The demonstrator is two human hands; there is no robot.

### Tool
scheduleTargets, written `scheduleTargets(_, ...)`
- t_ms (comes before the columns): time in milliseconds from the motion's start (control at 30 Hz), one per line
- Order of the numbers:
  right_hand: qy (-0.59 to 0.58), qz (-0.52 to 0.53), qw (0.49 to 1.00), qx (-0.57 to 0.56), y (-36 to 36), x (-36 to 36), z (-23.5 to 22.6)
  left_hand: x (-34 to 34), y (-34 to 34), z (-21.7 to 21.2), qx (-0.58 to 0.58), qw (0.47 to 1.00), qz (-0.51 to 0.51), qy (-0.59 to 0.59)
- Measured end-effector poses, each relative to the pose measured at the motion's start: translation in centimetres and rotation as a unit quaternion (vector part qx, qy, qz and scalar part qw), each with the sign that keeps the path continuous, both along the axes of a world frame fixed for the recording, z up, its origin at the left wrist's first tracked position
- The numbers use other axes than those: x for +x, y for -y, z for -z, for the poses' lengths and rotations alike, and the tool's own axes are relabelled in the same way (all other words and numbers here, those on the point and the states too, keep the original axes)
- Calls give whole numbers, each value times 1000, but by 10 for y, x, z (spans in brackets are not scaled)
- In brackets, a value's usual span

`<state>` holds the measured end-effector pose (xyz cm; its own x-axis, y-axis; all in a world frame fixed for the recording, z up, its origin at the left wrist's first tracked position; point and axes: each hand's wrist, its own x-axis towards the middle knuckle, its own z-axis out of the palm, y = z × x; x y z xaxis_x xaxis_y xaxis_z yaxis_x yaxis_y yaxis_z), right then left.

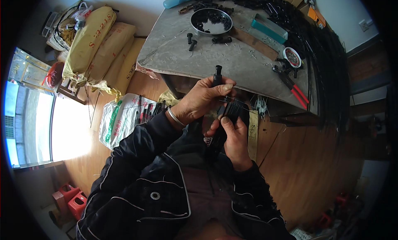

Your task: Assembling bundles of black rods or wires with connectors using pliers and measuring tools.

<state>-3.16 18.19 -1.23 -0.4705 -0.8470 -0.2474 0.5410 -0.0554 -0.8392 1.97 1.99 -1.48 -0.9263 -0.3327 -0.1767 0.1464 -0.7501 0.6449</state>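
Note:
Upright in my left hand (197,100) is a black cylindrical part (217,75) with a narrower neck and a flared top; thumb and fingers close around its lower end. Just below and to the right, my right hand (236,138) grips a black ribbed piece (233,110), its thumb pressed on the near side. Thin wires or rods stick out sideways between the two hands. Whether the two black pieces touch is hidden by my fingers. Both hands are in front of the near edge of a grey table (178,53), over my lap.
On the table are a steel bowl (212,34) of black parts, loose black parts (192,44), a teal tray (271,31), a wooden strip (257,44), a small bowl (285,57) and red-handled pliers (299,94). Long black rods (327,70) hang over its right side. Sacks (97,41) lean left.

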Motion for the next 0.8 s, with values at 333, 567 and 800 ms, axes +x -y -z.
scheduleTargets(333,-13,7,1000,2,2,0,2,-1,0,-4,-37,999,-18,10)
scheduleTargets(567,-80,23,996,0,6,1,2,1,1,-15,-51,998,-32,26)
scheduleTargets(800,-112,-7,994,-20,3,-9,3,1,3,-10,-89,996,-8,4)
